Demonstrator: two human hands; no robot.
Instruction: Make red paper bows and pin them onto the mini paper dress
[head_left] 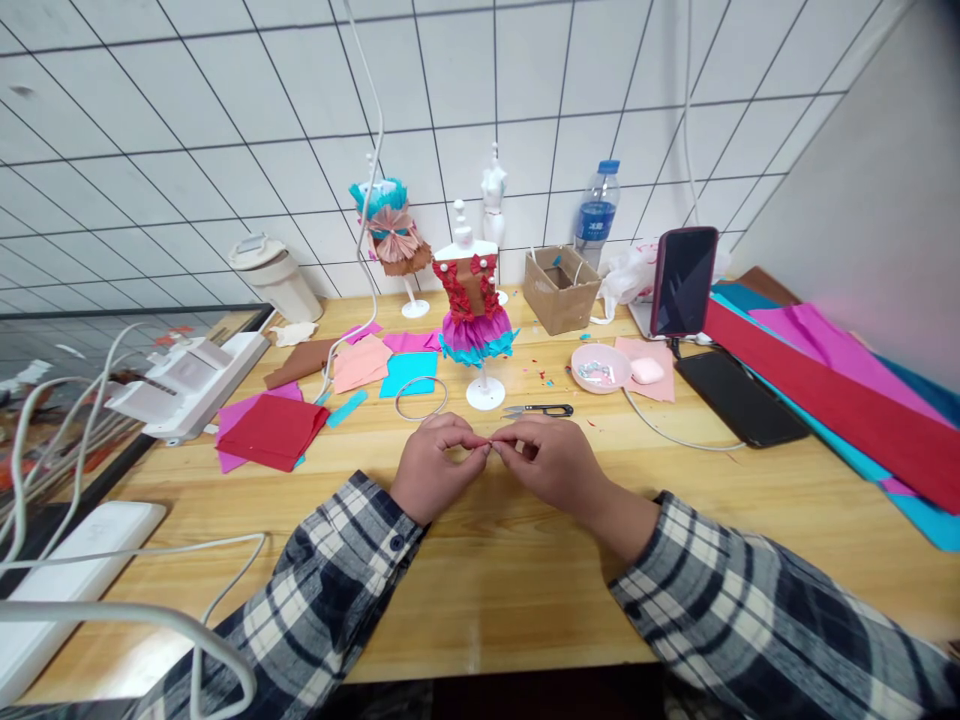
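My left hand [441, 464] and my right hand [553, 462] meet fingertip to fingertip above the table, both pinched closed. Whatever lies between the fingertips is too small to make out; a trace of red shows there. Just beyond them stands a small white mannequin [463, 238] dressed in a brown bodice with red ruffles and pearl-like beads, over a purple and blue paper skirt [480, 338]. Thread snips [541, 410] lie close behind my right hand. A pink dish [601, 370] with small shiny pieces sits to the right, beside a whitish lump [646, 371].
Red paper [271, 432] and other coloured sheets lie left. Behind stand a second dressed mannequin [394, 235], a bare one [493, 195], a cardboard box [561, 290] and a bottle [598, 212]. Phones [682, 280] and long paper strips [832, 400] are right; power strips [202, 385] and cables left.
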